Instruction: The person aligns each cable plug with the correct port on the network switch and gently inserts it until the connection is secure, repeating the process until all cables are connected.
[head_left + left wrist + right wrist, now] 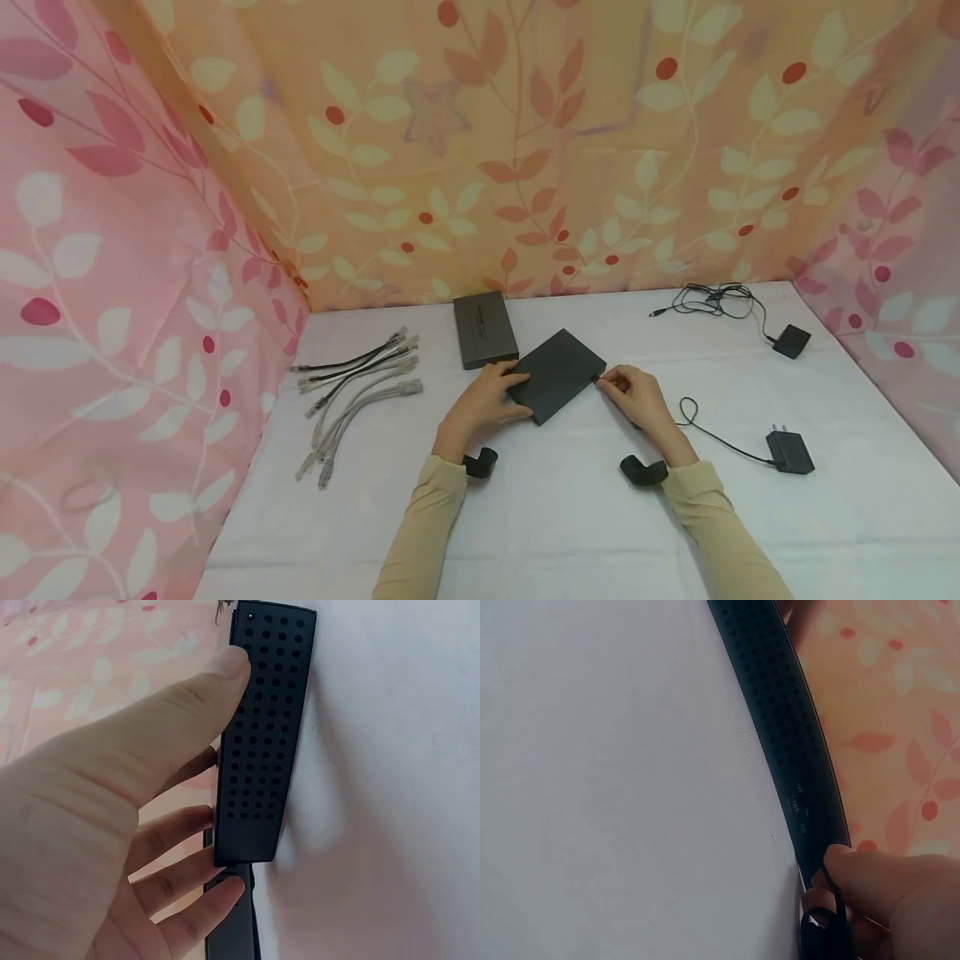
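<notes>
A flat black network switch (561, 375) is held at an angle near the middle of the table. My left hand (486, 402) grips its left end, the thumb (232, 667) on the perforated side and the other fingers at the top face. At the switch's right corner my right hand (636, 393) pinches the plug end of a thin black power cord (838, 900), beside small ON/OFF markings. Whether the plug sits in the socket is hidden by the fingers. The cord appears to run under the right wrist to a power adapter (790, 452).
Behind the switch lies a second black box (485, 329). Several grey and black network cables (360, 392) are spread out at the left. At the back right is another adapter (791, 341) with a coiled cord (716, 298). Floral cloth walls border the white table (555, 533).
</notes>
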A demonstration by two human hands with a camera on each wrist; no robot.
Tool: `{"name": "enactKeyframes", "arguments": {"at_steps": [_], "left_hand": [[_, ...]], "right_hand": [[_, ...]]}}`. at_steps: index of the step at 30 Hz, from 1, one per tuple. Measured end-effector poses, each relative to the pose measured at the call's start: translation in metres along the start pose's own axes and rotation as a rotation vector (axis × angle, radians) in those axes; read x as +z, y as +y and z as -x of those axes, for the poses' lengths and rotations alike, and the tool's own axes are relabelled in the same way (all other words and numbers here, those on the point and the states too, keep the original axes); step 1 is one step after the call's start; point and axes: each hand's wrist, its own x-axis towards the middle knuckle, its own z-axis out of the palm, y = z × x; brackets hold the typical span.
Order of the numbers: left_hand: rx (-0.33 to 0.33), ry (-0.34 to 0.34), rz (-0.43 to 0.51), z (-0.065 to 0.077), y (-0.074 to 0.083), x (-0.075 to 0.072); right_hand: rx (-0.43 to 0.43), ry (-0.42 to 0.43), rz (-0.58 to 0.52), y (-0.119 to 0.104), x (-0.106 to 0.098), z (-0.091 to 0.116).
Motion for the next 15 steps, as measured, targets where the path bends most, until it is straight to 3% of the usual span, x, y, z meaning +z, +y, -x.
{"name": "enactKeyframes", "arguments": {"at_steps": [15], "left_hand": [[0.052,0.023,-0.047,0.0007,0.0078,0.0028]], "right_hand": [[0.004,0.037,0.039,0.0011,-0.0072,-0.0106]]}}
